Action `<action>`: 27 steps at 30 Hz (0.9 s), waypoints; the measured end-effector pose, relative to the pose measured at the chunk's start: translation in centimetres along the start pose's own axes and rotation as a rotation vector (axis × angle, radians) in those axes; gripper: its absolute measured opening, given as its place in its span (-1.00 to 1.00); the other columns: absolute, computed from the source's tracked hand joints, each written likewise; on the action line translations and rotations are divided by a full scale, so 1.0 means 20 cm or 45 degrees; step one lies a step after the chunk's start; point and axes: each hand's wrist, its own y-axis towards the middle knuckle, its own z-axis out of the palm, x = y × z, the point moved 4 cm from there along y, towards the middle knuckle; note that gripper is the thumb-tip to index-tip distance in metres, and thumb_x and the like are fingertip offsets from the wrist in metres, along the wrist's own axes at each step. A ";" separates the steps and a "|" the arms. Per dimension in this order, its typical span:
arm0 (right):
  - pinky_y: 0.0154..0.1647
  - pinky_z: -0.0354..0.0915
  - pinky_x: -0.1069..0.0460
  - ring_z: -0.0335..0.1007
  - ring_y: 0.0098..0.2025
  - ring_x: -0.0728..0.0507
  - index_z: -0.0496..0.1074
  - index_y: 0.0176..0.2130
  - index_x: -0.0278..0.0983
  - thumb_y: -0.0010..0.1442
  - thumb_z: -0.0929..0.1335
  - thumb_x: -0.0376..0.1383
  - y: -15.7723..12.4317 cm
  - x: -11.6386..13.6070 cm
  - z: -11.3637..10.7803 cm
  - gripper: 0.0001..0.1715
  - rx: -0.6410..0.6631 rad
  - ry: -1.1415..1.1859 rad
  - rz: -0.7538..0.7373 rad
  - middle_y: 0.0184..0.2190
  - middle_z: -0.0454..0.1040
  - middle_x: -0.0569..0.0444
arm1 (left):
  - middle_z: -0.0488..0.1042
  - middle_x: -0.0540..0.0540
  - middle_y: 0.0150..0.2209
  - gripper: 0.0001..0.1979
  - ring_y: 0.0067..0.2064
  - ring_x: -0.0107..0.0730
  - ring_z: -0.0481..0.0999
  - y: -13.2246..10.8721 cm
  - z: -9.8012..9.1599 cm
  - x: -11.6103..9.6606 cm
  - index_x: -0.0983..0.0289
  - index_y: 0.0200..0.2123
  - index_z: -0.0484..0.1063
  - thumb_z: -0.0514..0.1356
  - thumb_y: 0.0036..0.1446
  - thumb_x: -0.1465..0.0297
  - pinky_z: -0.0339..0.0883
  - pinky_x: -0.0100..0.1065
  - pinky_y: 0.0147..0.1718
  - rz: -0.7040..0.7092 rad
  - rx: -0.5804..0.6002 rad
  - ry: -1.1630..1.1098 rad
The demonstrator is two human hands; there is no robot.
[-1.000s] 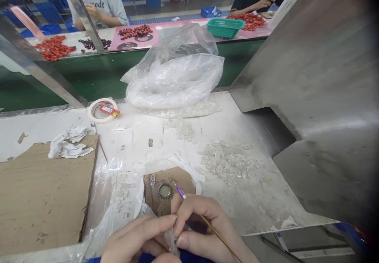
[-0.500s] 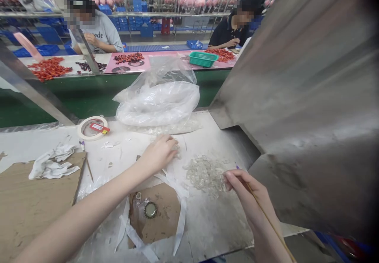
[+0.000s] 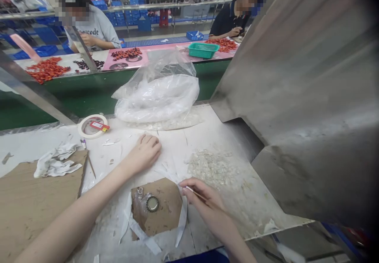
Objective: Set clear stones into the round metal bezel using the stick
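My left hand [image 3: 145,152] reaches out over the white table top, knuckles up and fingers curled under, closed on something I cannot make out. My right hand [image 3: 204,204] pinches a thin stick [image 3: 197,194] near the right edge of a small brown cardboard piece [image 3: 158,209]. A metal bottle cap [image 3: 152,204] lies on that cardboard. A heap of small clear plastic pieces [image 3: 211,168] sits just beyond my right hand.
A big clear plastic bag [image 3: 158,93] lies at the table's far side, a tape roll [image 3: 92,125] and crumpled white paper [image 3: 55,162] to the left. A grey metal chute [image 3: 310,97] fills the right. Two people sit at the far bench with red parts [image 3: 45,69].
My left hand drew back leftwards with fingers curled. My right hand moved from the heap of clear pieces down to the cardboard's right edge. The view tilted slightly.
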 end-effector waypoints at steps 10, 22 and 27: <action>-0.44 0.13 0.02 0.22 -0.48 -0.09 0.32 -0.37 -0.20 0.38 0.22 -0.23 -0.01 -0.04 0.26 -0.73 0.226 -0.181 -0.057 -0.53 0.30 0.17 | 0.59 0.14 -0.01 -0.82 -0.07 -0.17 0.62 -0.14 -0.08 0.03 0.28 -0.03 0.52 0.27 0.34 0.36 0.55 -0.06 -0.11 -0.044 0.033 -0.181; -0.45 0.15 0.02 0.23 -0.48 -0.11 0.28 -0.35 -0.18 0.42 0.19 -0.31 -0.05 -0.02 0.30 -0.73 0.276 -0.382 -0.112 -0.51 0.27 0.18 | 0.58 0.15 0.02 -0.80 -0.04 -0.14 0.62 -0.15 -0.05 -0.03 0.28 0.00 0.51 0.27 0.34 0.39 0.55 -0.03 -0.08 -0.182 -0.019 -0.297; -0.42 0.12 0.00 0.22 -0.47 -0.14 0.24 -0.39 -0.17 0.39 0.21 -0.35 -0.04 0.00 0.30 -0.73 0.317 -0.443 -0.133 -0.52 0.25 0.18 | 0.58 0.12 -0.08 -0.85 -0.05 -0.16 0.60 -0.24 -0.19 0.01 0.28 -0.03 0.50 0.20 0.38 0.46 0.54 -0.04 -0.09 -0.325 -0.292 -0.603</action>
